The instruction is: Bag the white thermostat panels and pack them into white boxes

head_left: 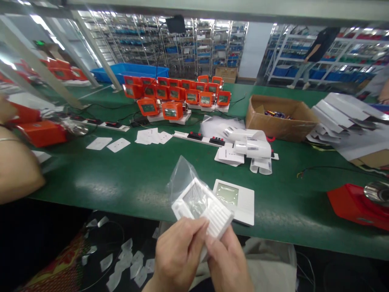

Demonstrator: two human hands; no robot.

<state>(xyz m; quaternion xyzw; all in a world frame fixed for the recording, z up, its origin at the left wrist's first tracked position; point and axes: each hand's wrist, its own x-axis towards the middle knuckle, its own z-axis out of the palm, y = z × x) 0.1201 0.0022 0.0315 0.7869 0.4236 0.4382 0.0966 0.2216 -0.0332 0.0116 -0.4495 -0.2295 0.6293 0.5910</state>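
Both my hands hold a white plastic device (199, 205) with a small screen, wrapped in a clear plastic bag (182, 176), just above the near edge of the green table (136, 178). My left hand (179, 255) pinches its lower left corner. My right hand (226, 259) grips its lower right edge. A second white device (238, 200) with a grey screen lies flat on the table just behind them.
Several orange devices (176, 97) stand on white bases at the back. An open cardboard box (281, 117) sits at the right, beside white folded cartons (349, 117). Rolled labels (252, 146) and paper slips (152, 136) lie mid-table. Another person's arm (15, 170) rests at left.
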